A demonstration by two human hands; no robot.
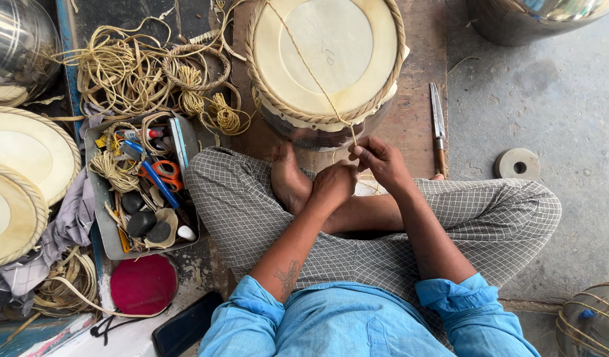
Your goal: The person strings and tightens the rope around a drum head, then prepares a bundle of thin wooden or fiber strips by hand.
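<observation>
I sit cross-legged on the floor facing a metal-bodied drum point(327, 56) with a pale skin head and a braided rim. A thin pale cord point(311, 69) runs across the drumhead down to my hands. My right hand point(378, 162) pinches the cord just below the drum's near edge. My left hand point(334, 185) is closed beside it, touching it, and seems to hold the same cord near my bare foot point(290, 180).
A knife point(438, 129) lies on the wooden board right of the drum. A metal tray point(106, 225) of tools, with scissors point(160, 173), sits at my left. Coils of cord point(129, 73), other drumheads point(23, 149), a red disc point(144, 284), a phone point(185, 325) and a ring-shaped weight point(518, 164) lie around.
</observation>
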